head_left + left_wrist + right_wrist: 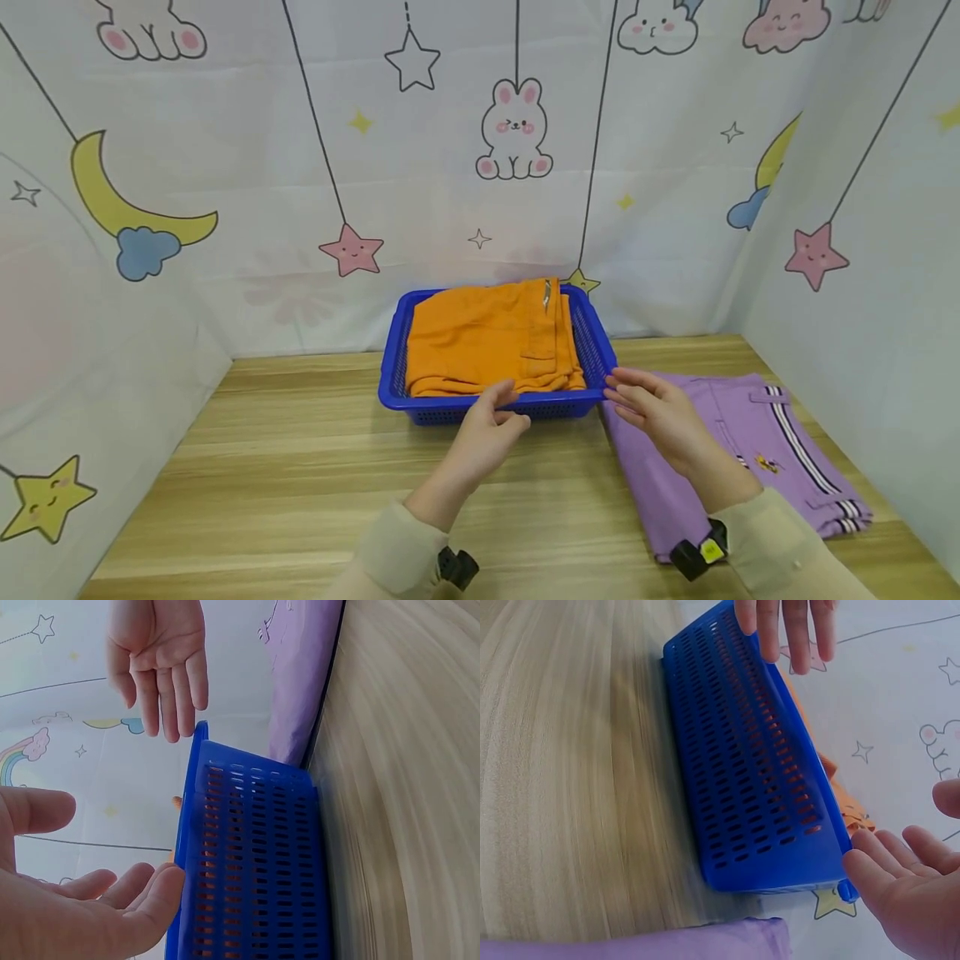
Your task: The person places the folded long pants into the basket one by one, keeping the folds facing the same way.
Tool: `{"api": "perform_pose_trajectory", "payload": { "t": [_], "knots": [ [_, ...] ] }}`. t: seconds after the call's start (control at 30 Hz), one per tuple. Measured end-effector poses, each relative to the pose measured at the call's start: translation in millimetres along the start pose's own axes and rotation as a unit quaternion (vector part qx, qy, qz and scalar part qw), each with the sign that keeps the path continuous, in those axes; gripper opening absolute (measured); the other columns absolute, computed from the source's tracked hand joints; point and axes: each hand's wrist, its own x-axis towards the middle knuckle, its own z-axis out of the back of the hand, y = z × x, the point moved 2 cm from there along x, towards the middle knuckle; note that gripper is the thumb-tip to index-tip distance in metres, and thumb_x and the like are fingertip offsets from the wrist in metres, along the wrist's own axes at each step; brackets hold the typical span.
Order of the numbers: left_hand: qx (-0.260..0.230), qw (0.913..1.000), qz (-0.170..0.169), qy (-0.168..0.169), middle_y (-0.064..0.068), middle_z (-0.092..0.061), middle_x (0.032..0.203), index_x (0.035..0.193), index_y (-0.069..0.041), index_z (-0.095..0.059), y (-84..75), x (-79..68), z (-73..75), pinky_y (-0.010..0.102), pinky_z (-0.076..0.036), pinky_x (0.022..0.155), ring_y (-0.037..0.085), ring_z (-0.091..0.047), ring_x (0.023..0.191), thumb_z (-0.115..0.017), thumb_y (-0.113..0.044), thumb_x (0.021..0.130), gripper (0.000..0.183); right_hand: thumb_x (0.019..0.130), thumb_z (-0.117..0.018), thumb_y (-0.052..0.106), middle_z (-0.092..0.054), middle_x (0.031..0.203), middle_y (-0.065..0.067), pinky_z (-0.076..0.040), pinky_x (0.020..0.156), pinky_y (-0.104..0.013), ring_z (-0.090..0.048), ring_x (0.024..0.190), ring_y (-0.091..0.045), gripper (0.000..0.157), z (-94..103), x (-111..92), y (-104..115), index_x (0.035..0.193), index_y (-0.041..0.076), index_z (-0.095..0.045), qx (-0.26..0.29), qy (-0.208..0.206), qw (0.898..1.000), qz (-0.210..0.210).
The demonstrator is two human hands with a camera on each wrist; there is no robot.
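A blue plastic basket [487, 403] with slotted walls stands on the wooden table near the back. Folded orange pants [480, 337] lie inside it. My left hand [483, 437] is at the basket's front rim, fingers loosely extended and thumb apart, holding nothing. At the front right corner is my right hand [663, 417], its fingertips by the rim and its palm turned inward. In the right wrist view that hand [911, 881] has its fingers against or just beside the basket's corner; contact is hard to tell.
Folded purple pants [720, 442] with striped trim lie on the table right of the basket, partly under my right forearm. A printed cloth backdrop [450, 192] hangs right behind the basket and along both sides. Bare wood [285, 467] shows at the left.
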Motion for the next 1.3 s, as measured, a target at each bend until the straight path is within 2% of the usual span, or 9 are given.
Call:
{"api": "perform_pose_trajectory", "payload": {
  "t": [0.2,0.47,0.67,1.0,1.3],
  "knots": [
    [0.001,1.0000,0.001,0.006,0.012,-0.044,0.142,0.146,-0.007,-0.031,0.9,-1.2,-5.2,0.046,-0.047,0.095,0.031,-0.048,0.123,-0.057,-0.020,0.093,0.061,0.100,-0.044,0.027,-0.030,0.149,-0.025,-0.045,0.096,-0.020,-0.055,0.112,0.001,0.059,1.8,-2,-3,0.145,-0.005,-0.026,0.001,0.000,1.000,-0.004],
    [-0.005,0.9999,0.001,0.011,0.014,-0.045,0.141,0.146,-0.006,-0.032,1.1,-2.7,-11.0,0.046,-0.048,0.094,0.032,-0.048,0.123,-0.057,-0.018,0.092,0.060,0.099,-0.047,0.032,-0.033,0.147,-0.027,-0.046,0.097,-0.023,-0.057,0.113,-0.003,0.062,3.4,-4,-8,0.145,-0.004,-0.027,-0.008,-0.001,1.000,-0.007],
    [-0.007,0.9998,-0.001,0.019,0.015,-0.044,0.142,0.145,-0.006,-0.033,2.8,-4.2,-15.7,0.045,-0.049,0.092,0.032,-0.049,0.122,-0.057,-0.019,0.092,0.060,0.099,-0.047,0.030,-0.033,0.146,-0.029,-0.047,0.094,-0.020,-0.058,0.108,0.001,0.061,5.7,-6,-11,0.145,-0.005,-0.027,-0.005,-0.007,1.000,-0.006],
    [-0.011,0.9999,-0.004,0.011,0.018,-0.045,0.140,0.144,-0.006,-0.035,5.7,-5.5,-22.2,0.045,-0.050,0.090,0.031,-0.052,0.118,-0.059,-0.017,0.091,0.059,0.100,-0.044,0.030,-0.033,0.147,-0.027,-0.047,0.092,-0.017,-0.057,0.110,0.001,0.060,9.0,-10,-19,0.145,-0.005,-0.026,-0.012,-0.023,1.000,-0.016],
    [-0.013,0.9999,0.006,0.006,0.018,-0.047,0.138,0.143,-0.005,-0.037,7.4,-7.7,-28.3,0.044,-0.051,0.088,0.030,-0.054,0.115,-0.061,-0.016,0.089,0.059,0.100,-0.045,0.028,-0.032,0.147,-0.028,-0.047,0.094,-0.021,-0.058,0.110,0.000,0.060,12.3,-13,-25,0.145,-0.006,-0.026,0.009,-0.026,1.000,-0.011]
  ]
}}
